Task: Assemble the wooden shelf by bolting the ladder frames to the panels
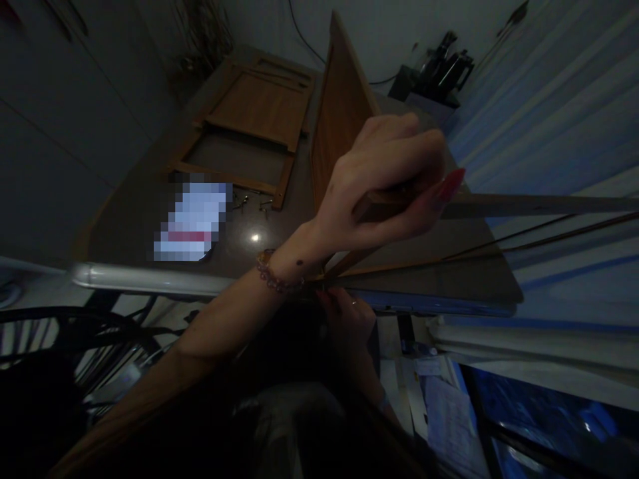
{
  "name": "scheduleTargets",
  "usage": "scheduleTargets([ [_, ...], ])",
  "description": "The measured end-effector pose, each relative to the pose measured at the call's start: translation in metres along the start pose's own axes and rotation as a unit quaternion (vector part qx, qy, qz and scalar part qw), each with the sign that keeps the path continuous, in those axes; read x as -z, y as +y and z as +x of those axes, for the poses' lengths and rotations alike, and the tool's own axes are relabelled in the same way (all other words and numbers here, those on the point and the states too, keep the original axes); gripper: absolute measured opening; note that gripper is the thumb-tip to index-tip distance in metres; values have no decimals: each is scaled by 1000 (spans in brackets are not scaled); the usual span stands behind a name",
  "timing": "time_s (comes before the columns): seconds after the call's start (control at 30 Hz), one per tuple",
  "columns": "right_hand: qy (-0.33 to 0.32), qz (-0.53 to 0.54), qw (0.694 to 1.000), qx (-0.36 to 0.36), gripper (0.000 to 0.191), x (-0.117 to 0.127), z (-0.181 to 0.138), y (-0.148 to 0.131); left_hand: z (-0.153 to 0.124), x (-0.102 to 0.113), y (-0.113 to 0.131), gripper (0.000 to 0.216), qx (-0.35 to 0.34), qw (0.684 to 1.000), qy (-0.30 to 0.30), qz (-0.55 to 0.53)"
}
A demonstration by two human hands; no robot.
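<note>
My left hand reaches across the front of the table, its fingers wrapped round part of a wooden frame. An upright wooden panel rises just behind this hand. Lower down, at the table's front edge, my right hand has its fingertips pinched together near the bottom corner of the wooden pieces. A thin, small item may be between those fingertips, but it is too dark to make out. The left wrist and forearm cover part of that corner.
Flat wooden frames and panels lie on the table. Several small screws lie beside a blurred, bright phone-like object. A black chair stands at the left. Dark equipment is at the back right, near a curtain.
</note>
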State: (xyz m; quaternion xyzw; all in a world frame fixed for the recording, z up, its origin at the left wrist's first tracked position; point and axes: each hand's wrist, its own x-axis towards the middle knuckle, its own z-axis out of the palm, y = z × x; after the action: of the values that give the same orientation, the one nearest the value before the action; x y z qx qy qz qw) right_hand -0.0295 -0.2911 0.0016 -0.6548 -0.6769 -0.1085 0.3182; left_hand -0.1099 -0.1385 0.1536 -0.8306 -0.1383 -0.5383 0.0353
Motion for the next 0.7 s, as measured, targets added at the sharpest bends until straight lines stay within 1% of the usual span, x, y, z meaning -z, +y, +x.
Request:
scheduleTargets([
  [0.07,-3,10,1000,-4,24,-1,-5,0,2,5,6,56,13,1000,-3,-7],
  [0.13,-15,39,999,-28,25,-1,-11,-2,5,9,12,51,27,999,9,-21],
  [0.2,-39,113,988,-97,27,-2,-15,-7,7,12,17,42,32,998,39,-38],
  [0.23,-55,169,972,-151,28,-3,-15,-12,7,12,18,38,32,997,55,-46],
  [0.27,-71,237,945,-213,29,-3,-15,-17,7,12,18,35,30,996,64,-51],
  [0.3,-84,310,906,-276,29,-4,-14,-22,7,12,18,33,29,996,65,-53],
  [0.37,-88,437,811,-380,29,-6,-12,-33,6,11,17,35,29,997,44,-50],
  [0.4,-78,482,769,-412,29,-8,-10,-38,6,11,17,37,31,998,28,-46],
  [0.43,-61,514,738,-432,29,-10,-9,-42,5,12,17,40,33,999,12,-40],
  [0.47,-43,535,720,-440,30,-12,-9,-45,6,12,16,43,33,999,1,-34],
  [0.5,-23,546,714,-438,32,-14,-9,-47,6,13,16,45,33,999,-10,-26],
  [0.57,26,550,720,-423,37,-20,-12,-48,7,14,17,50,35,999,-28,-10],
  [0.63,70,535,740,-402,37,-25,-16,-45,7,13,16,53,35,998,-42,6],
  [0.7,86,504,774,-374,29,-31,-22,-40,4,10,14,53,30,998,-54,22],
])
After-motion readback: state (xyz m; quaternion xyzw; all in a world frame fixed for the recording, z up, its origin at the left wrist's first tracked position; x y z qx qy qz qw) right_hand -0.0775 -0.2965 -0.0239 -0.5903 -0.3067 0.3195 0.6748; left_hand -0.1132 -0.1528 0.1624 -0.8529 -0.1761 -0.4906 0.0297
